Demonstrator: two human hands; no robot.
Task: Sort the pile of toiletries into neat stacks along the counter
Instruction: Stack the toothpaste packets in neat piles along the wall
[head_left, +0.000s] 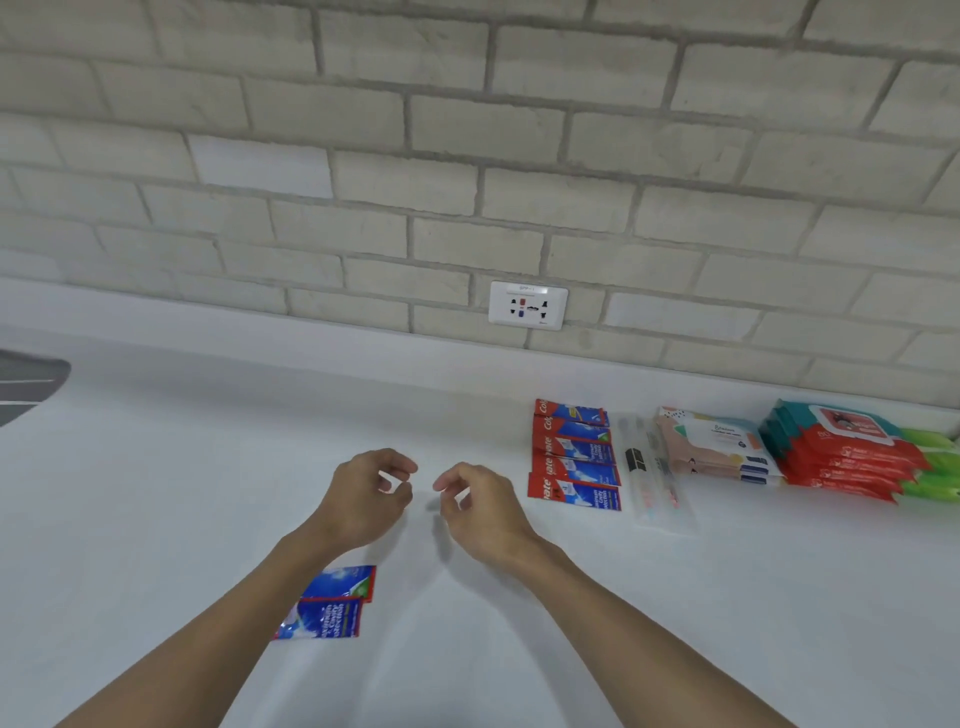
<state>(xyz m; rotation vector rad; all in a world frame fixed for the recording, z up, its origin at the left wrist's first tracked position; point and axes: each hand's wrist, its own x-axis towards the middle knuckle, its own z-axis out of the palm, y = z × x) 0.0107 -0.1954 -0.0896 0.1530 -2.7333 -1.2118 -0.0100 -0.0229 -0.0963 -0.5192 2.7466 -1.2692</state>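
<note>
Toothpaste sachets (574, 457) lie in an overlapping row on the right of the white desk (208, 467). Just beside them are clear toothbrush packs (657, 478), then stacked pink wipes packs (717, 452) and red-and-teal wipes packs (841, 452). Two loose sachets (332, 605) lie by the left forearm. The left hand (362, 499) and right hand (485, 512) hover close together at mid-desk, fingers loosely curled, holding nothing.

I hold left hand (367, 494) and right hand (480, 508) side by side, just apart, fingers loosely curled, both empty.
</note>
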